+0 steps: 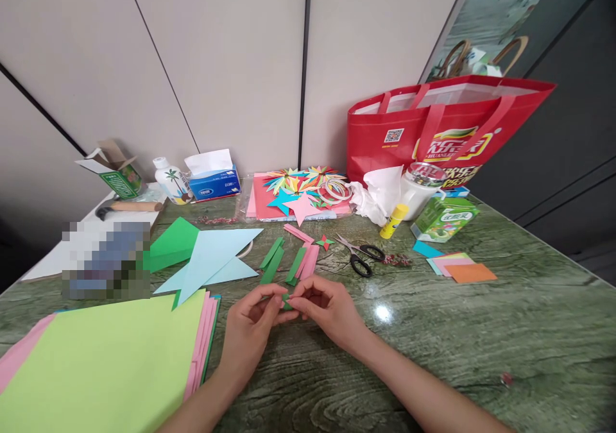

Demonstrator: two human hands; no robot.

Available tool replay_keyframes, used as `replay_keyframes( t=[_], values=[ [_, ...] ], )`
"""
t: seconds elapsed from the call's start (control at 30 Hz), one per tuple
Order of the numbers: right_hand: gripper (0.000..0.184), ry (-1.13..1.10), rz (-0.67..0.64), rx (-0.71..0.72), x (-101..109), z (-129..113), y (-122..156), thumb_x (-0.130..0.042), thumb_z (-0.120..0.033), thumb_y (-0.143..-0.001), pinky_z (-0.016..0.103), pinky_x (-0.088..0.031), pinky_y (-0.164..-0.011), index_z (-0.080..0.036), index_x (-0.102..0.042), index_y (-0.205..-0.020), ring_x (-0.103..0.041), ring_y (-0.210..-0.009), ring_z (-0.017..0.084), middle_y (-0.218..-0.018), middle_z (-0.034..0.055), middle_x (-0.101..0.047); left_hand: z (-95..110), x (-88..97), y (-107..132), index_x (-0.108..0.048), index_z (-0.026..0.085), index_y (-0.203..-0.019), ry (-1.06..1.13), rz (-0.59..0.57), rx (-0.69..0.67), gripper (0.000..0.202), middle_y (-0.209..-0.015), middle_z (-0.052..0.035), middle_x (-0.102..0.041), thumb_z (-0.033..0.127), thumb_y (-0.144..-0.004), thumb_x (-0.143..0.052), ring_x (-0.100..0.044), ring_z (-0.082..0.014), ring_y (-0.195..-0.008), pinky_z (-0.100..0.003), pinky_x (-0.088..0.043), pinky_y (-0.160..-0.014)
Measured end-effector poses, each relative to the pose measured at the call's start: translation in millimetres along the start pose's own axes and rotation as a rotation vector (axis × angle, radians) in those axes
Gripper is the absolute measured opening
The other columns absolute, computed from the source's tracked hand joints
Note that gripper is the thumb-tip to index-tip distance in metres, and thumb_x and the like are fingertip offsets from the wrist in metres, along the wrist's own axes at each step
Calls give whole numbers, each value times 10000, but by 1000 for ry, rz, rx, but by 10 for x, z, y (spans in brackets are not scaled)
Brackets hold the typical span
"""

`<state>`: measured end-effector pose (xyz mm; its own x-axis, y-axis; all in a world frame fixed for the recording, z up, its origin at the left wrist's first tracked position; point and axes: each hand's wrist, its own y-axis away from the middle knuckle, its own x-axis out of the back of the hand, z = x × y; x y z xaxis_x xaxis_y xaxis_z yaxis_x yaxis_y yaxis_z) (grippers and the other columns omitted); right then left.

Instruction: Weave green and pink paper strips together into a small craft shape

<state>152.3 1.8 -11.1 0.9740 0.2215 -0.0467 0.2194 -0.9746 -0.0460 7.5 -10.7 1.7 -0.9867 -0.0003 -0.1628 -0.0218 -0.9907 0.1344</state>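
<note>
Between the fingertips of both hands is a small folded piece of green paper, mostly covered by the fingers. My left hand pinches it from the left, and my right hand pinches it from the right. Just beyond the hands lie folded green paper strips and pink paper strips. A small red and green paper star rests beside them. To its right, black-handled scissors lie with their blades slightly apart.
Large coloured paper sheets cover the front left, with light blue paper behind. A yellow glue stick, green carton and red bag stand at the back right. Paper stars, a tissue box and a white bottle line the back.
</note>
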Motion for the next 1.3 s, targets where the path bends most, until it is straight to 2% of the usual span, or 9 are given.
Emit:
replay_keyframes(
  t=[0.27,0.5,0.6,0.67,0.83,0.93,1.07,1.3],
  values=[
    [56,102,6,55,-12,29,6,-596,-225,-719,223,-435,-561,-171,-583,-725,-529,-611,115,-705,17,-596,34,-48,-3,-616,152,-663,-28,38,47,151,-666,6,-619,201,-551,-705,-593,-144,-649,-283,-562,-640],
    [17,189,24,81,-61,45,40,-548,-161,-707,215,-426,-541,-175,-558,-702,-518,-582,109,-669,5,-572,11,-63,1,-579,149,-639,-58,45,27,150,-646,8,-590,171,-533,-683,-573,-140,-619,-292,-552,-614],
    [25,218,33,76,-74,71,40,-544,-152,-699,209,-413,-517,-175,-554,-700,-509,-556,104,-652,1,-570,-17,-64,-12,-582,158,-680,-94,45,-9,159,-654,8,-587,164,-546,-668,-575,-142,-625,-265,-536,-594],
    [19,244,41,91,-69,76,35,-548,-160,-701,206,-405,-508,-175,-559,-706,-504,-549,102,-648,-1,-568,-35,-52,-20,-611,166,-769,-134,23,-38,193,-687,-2,-598,168,-580,-651,-579,-140,-621,-259,-528,-593],
    [58,360,76,204,-27,36,33,-533,-138,-708,205,-415,-539,-176,-575,-722,-529,-611,112,-704,15,-579,-68,0,-16,-693,218,-890,-357,-38,-229,242,-933,-70,-607,200,-657,-630,-603,-197,-794,-255,-521,-604],
    [81,353,68,207,-16,23,38,-521,-141,-723,206,-438,-557,-178,-586,-750,-555,-657,123,-744,27,-596,-85,13,-6,-682,252,-990,-424,-16,-265,325,-912,-70,-643,201,-672,-635,-615,-211,-783,-287,-522,-647],
    [97,346,56,204,-24,41,44,-523,-134,-720,202,-443,-553,-179,-598,-762,-560,-642,118,-735,21,-607,-120,25,-14,-701,249,-946,-505,-7,-336,292,-893,-66,-692,174,-673,-632,-636,-218,-778,-313,-499,-741],
    [127,372,37,204,-27,38,41,-522,-114,-711,199,-426,-544,-172,-615,-775,-553,-616,113,-721,21,-623,-132,62,-50,-699,199,-918,-581,-66,-358,248,-840,-66,-705,167,-696,-594,-654,-200,-696,-291,-512,-659]
  ],
)
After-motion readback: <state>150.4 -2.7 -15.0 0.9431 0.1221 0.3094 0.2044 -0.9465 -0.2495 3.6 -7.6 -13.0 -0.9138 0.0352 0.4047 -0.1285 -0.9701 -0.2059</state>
